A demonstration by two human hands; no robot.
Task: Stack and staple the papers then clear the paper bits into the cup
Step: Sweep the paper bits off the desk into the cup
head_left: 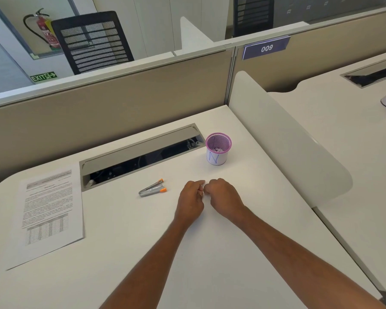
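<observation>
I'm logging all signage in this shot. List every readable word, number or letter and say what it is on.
"009" on the purple plate on the partition.
"EXIT" with an arrow on the green sign low on the wall.
"N" handwritten in blue on the cup.
Papers: printed text and a table, too small to read.
Extinguisher: label too blurred to read.

A blue handwritten "N" marks the white band of the purple mesh cup [218, 150]. At one o'clock, a purple partition label [266, 48] reads "009"; at eleven o'clock, a green sign [43, 76] reads "EXIT". The print on the papers [47, 216] is too small to read.
</observation>
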